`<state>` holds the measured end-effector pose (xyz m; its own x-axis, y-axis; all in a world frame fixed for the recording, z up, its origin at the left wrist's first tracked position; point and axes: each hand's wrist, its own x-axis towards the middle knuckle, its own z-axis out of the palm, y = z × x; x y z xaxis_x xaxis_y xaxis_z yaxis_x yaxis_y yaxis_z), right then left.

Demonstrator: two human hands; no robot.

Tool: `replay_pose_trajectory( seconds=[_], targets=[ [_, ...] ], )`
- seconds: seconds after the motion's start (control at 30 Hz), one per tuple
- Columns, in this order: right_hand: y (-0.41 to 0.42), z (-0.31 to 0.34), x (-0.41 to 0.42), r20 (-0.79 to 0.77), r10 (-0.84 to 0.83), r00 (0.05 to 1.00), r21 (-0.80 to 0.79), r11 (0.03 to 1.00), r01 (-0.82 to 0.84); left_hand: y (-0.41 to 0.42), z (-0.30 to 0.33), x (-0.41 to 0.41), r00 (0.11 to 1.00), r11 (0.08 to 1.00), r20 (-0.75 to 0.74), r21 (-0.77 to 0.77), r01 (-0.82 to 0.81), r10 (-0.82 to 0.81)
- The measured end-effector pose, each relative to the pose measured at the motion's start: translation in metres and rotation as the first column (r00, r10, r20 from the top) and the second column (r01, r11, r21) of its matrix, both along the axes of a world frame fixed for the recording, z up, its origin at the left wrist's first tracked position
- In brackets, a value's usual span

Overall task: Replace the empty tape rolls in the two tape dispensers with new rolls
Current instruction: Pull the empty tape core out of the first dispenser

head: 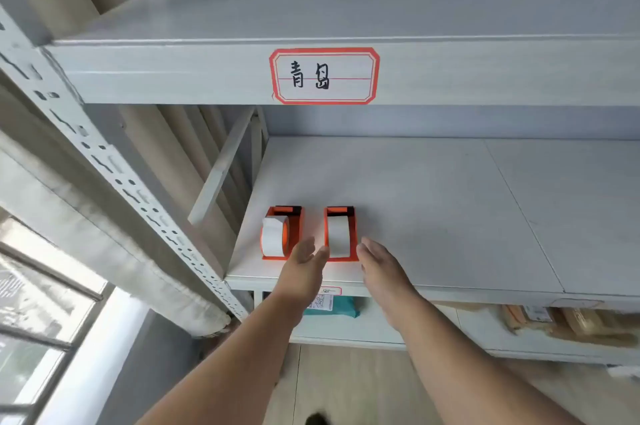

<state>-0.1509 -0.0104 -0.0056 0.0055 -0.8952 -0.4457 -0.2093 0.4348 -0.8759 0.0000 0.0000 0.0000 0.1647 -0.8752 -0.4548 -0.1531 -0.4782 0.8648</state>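
standing at far left is a window, with a pale rolled curtain beside it and a perforated metal upright of the rack slanting down across the view.

sitting on the middle shelf, near its front left corner, is the left tape dispenser, orange with a black strip at its far end, carrying a white roll that is leaning a little to the left.

reaching in just right of it is the left hand, fingers straight and lying close together, holding nothing; the fingertips are lying in the gap between the two dispensers, at the near edge of the right one. whether they are touching it cannot be told.

sitting just beside, parallel to the first, is the right tape dispenser, also orange, with a white roll filling its cradle. the two dispensers are near each other but apart.

hovering at that dispenser's right near corner is the right hand, fingers extended and loosely together, gripping nothing; contact cannot be told.

showing above, on the front lip of the upper shelf, is a red-bordered label with two handwritten characters.

lying on the shelf below are a teal packet under the hands and brown wrapped parcels at far right.
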Motion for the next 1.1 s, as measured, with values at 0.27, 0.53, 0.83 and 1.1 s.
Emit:
replay_pose_trajectory(
  seconds=[0.27, 0.53, 0.83, 1.1],
  targets=[
    [-0.034, -0.025, 0.016, -0.134, 0.043, 0.99, 0.048, 0.998, -0.037, -0.035, -0.025, 0.01, 0.992, 0.991, -0.004, 0.05, 0.126, -0.126],
    [-0.036, -0.033, 0.02, -0.218, 0.037, 0.975, 0.085, 0.996, -0.019, -0.044, -0.04, 0.011, 0.988, 0.987, -0.032, 0.048, 0.155, -0.153],
    [-0.036, -0.021, 0.022, -0.236, 0.026, 0.972, 0.054, 0.998, -0.013, -0.042, -0.034, 0.02, 0.991, 0.995, -0.084, 0.015, 0.103, -0.101],
    [-0.028, 0.003, 0.019, -0.31, 0.097, 0.946, -0.051, 0.992, -0.118, -0.041, -0.016, 0.026, 0.967, 0.992, -0.227, -0.065, 0.105, -0.117]
  ],
)
